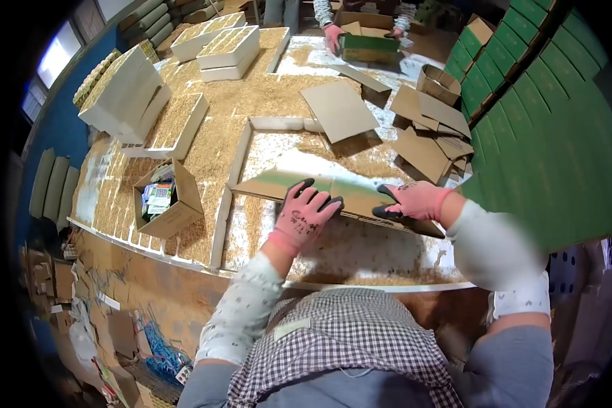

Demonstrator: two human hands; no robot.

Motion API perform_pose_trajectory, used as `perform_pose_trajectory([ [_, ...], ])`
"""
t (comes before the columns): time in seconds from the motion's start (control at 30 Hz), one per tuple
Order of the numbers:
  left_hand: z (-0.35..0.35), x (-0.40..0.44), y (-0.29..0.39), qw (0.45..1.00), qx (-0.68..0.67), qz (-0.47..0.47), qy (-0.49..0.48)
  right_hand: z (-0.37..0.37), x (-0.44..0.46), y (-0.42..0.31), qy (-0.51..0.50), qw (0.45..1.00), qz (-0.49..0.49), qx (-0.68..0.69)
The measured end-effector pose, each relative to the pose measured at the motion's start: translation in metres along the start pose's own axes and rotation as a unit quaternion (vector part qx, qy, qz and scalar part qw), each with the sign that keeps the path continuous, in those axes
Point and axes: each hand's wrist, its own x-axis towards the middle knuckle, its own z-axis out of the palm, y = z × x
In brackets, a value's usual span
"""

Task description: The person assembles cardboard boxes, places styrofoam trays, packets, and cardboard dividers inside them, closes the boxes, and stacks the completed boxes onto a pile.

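Observation:
A folded cardboard piece (360,198), brown with a green strip along its far side, lies slanted across the white surface before me. My left hand (302,214), in a pink glove with dark fingertips, is closed on its near edge, left of the middle. On the right part of the same piece, my right hand (415,201), gloved alike, grips the edge with thumb and fingers. The undersides of the fingers are hidden. Beneath the cardboard is a white framed tray (238,160) with sawdust-like bits in it.
An open carton (168,204) with printed packets stands at the left. White foam trays (126,95) are stacked behind it. Flat cardboard (340,109) and scraps (428,136) lie ahead. Green boxes (544,136) rise at the right. Another person's gloved hands (333,38) hold a green box (370,49).

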Motion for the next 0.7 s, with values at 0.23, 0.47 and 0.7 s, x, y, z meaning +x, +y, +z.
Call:
perform_pose_trajectory([
  [0.23, -0.060, 0.040, -0.010, 0.990, 0.049, -0.102, -0.080, -0.003, -0.014, -0.033, 0.184, 0.980, -0.080, -0.007],
  [0.47, -0.113, -0.024, 0.052, 0.981, -0.136, 0.104, -0.088, -0.057, 0.047, -0.043, 0.292, 0.948, 0.031, -0.126],
  [0.7, -0.103, -0.003, -0.042, 0.928, 0.104, -0.314, -0.170, -0.027, 0.049, -0.064, 0.440, 0.880, -0.116, -0.135],
])
